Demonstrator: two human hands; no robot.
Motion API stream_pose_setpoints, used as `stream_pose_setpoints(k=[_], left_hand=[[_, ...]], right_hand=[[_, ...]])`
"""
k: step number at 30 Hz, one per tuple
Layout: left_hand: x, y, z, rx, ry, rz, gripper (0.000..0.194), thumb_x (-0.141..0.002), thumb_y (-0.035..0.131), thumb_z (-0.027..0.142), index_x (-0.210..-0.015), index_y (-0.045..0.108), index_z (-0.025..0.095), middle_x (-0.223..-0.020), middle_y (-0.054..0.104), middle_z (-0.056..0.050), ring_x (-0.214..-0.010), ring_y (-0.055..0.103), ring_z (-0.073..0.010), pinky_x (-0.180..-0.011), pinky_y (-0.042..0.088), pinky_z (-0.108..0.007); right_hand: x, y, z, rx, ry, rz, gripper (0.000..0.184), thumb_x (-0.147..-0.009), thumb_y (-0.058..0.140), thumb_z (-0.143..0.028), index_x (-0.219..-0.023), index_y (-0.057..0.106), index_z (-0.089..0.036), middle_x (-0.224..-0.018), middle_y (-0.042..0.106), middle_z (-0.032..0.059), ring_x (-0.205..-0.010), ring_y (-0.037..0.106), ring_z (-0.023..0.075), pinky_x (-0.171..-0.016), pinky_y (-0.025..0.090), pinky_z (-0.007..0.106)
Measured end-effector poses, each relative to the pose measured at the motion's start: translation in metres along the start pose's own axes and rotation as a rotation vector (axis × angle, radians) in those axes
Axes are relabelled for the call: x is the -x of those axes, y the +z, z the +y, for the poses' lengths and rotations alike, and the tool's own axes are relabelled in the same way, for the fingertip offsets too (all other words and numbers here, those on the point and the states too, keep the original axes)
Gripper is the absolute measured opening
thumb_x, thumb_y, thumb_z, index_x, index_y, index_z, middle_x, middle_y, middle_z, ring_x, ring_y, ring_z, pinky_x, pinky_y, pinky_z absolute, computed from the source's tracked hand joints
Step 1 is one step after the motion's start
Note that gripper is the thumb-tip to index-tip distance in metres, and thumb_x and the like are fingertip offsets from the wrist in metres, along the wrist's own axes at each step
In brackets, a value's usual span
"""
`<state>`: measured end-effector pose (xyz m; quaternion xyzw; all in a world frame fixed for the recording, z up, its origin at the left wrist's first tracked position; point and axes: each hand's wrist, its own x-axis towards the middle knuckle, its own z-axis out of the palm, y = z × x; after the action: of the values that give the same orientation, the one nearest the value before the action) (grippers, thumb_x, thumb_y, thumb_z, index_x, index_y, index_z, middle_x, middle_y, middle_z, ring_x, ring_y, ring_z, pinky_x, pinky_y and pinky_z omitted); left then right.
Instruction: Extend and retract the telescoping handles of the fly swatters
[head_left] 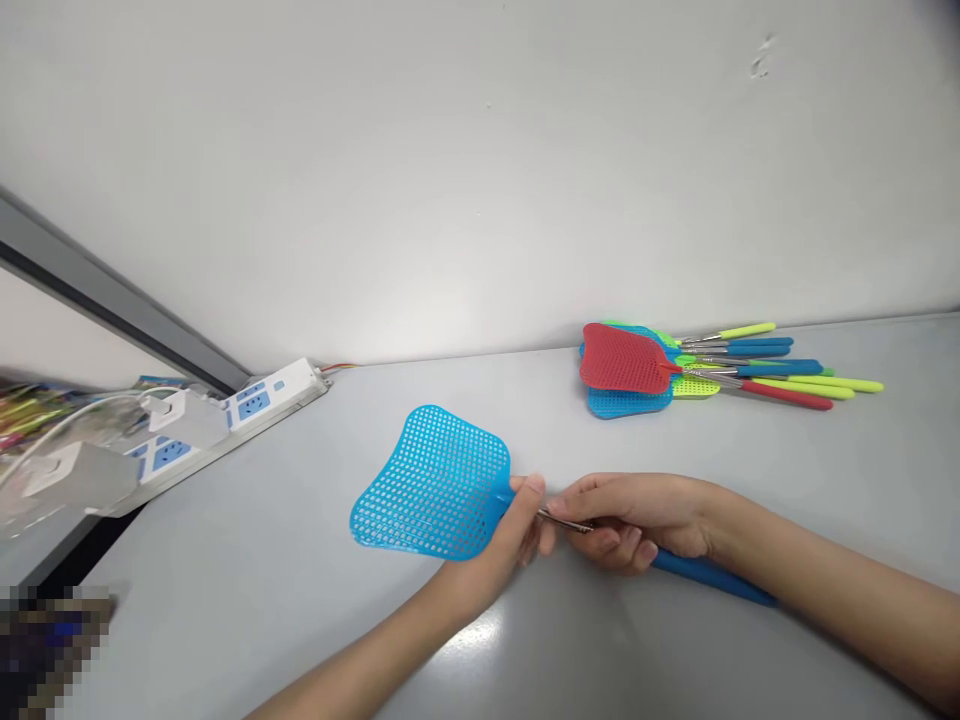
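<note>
A smooth white wall (420, 180) fills the top, with a few little dents (one at the upper right looks scratched). Below it is a flat, grey table (262, 530), shiny near the bottom middle. A straight grey bar (112, 285) slants down the left side. At the right, by the wall, lies a pile of swatters (626, 360) in red, blue and yellow-green, all full of holes, with thin metal rods and round handles. The blue swatter (435, 490) is in the middle, its wide head curved and dotted with holes. A long, boxy white power strip (255, 405) sits at the left. The right hand (637, 515) is wrapped around the swatter's shiny metal rod (566, 522), and the left hand (506, 540) pinches its neck.
</note>
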<state>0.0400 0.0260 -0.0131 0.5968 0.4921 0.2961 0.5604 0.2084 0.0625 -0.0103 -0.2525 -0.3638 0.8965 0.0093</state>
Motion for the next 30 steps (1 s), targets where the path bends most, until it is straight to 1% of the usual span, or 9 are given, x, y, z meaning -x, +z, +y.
stream_pose_setpoints(k=[3,5,9,11,16,21,23,26,30], left_hand=[[-0.0012,0.0005,-0.0019,0.019,-0.023,0.099,0.052,-0.081,0.029,0.049,-0.041,0.035,0.017,-0.037,0.032,0.004,-0.037,0.032,-0.0063,-0.041,0.027,-0.021],[-0.0014,0.0007,-0.0023,0.028,-0.022,0.148,0.051,-0.08,0.03,0.05,-0.041,0.034,0.017,-0.037,0.032,0.005,-0.037,0.033,-0.0063,-0.041,0.028,-0.021],[-0.0011,0.0008,-0.0016,0.078,-0.004,0.126,0.048,-0.081,0.032,0.047,-0.042,0.031,0.018,-0.039,0.034,0.005,-0.039,0.036,-0.0062,-0.044,0.03,-0.02],[-0.0011,0.0011,-0.0009,0.096,0.004,0.115,0.048,-0.082,0.031,0.045,-0.042,0.029,0.018,-0.038,0.034,0.005,-0.039,0.036,-0.0061,-0.044,0.03,-0.02],[-0.0002,0.0009,-0.0008,0.068,0.014,0.096,0.046,-0.082,0.034,0.041,-0.043,0.032,0.017,-0.04,0.034,0.005,-0.039,0.035,-0.0057,-0.046,0.03,-0.02],[0.0026,-0.0001,-0.0031,0.031,0.002,0.062,0.042,-0.081,0.035,0.043,-0.047,0.035,0.018,-0.042,0.035,0.005,-0.043,0.039,-0.0074,-0.047,0.032,-0.021],[0.0031,0.0003,-0.0029,0.029,0.007,0.09,0.044,-0.081,0.035,0.043,-0.045,0.033,0.018,-0.04,0.034,0.005,-0.04,0.038,-0.007,-0.044,0.031,-0.02],[0.003,0.0013,-0.0019,0.037,0.024,0.169,0.046,-0.081,0.036,0.042,-0.042,0.03,0.018,-0.038,0.033,0.006,-0.037,0.034,-0.0059,-0.044,0.029,-0.02],[0.0025,0.0019,-0.0012,0.067,0.03,0.203,0.046,-0.081,0.036,0.041,-0.041,0.029,0.018,-0.038,0.032,0.005,-0.037,0.033,-0.0062,-0.043,0.03,-0.021]], right_hand=[[0.0008,-0.0015,-0.0016,-0.014,-0.05,0.005,0.024,-0.077,0.05,-0.03,-0.089,0.057,-0.012,-0.059,0.041,-0.0033,-0.042,0.029,0.0026,-0.036,0.022,0.016],[0.0018,-0.0025,-0.0027,0.009,-0.066,0.01,0.024,-0.076,0.051,-0.029,-0.089,0.057,-0.011,-0.062,0.044,-0.0016,-0.045,0.034,0.0036,-0.037,0.024,0.017],[0.0043,-0.0014,-0.0031,0.065,-0.063,0.052,0.022,-0.076,0.052,-0.031,-0.089,0.055,-0.014,-0.053,0.03,-0.0068,-0.04,0.021,0.0021,-0.034,0.013,0.015],[0.005,-0.0001,-0.0025,0.116,-0.074,0.078,0.022,-0.077,0.05,-0.033,-0.09,0.054,-0.015,-0.052,0.025,-0.0078,-0.039,0.018,0.0021,-0.034,0.01,0.016],[0.0054,-0.0012,-0.0027,0.17,-0.031,0.085,0.026,-0.078,0.047,-0.038,-0.091,0.054,-0.017,-0.05,0.025,-0.0082,-0.037,0.017,0.0022,-0.032,0.011,0.016],[0.0066,-0.0041,-0.0059,0.151,0.081,0.026,0.029,-0.079,0.043,-0.042,-0.087,0.056,-0.017,-0.047,0.025,-0.0084,-0.035,0.014,0.0021,-0.03,0.01,0.014],[0.007,-0.0041,-0.0066,0.159,0.1,0.01,0.033,-0.08,0.041,-0.045,-0.086,0.057,-0.017,-0.045,0.024,-0.0086,-0.035,0.013,0.0023,-0.029,0.01,0.014],[0.0069,-0.0029,-0.0066,0.195,0.1,0.036,0.039,-0.079,0.04,-0.049,-0.09,0.058,-0.017,-0.043,0.023,-0.009,-0.034,0.014,0.0025,-0.028,0.011,0.014],[0.0075,-0.0006,-0.0068,0.29,0.075,0.081,0.049,-0.079,0.035,-0.054,-0.096,0.058,-0.014,-0.039,0.029,-0.0077,-0.032,0.019,0.0028,-0.028,0.014,0.015]])
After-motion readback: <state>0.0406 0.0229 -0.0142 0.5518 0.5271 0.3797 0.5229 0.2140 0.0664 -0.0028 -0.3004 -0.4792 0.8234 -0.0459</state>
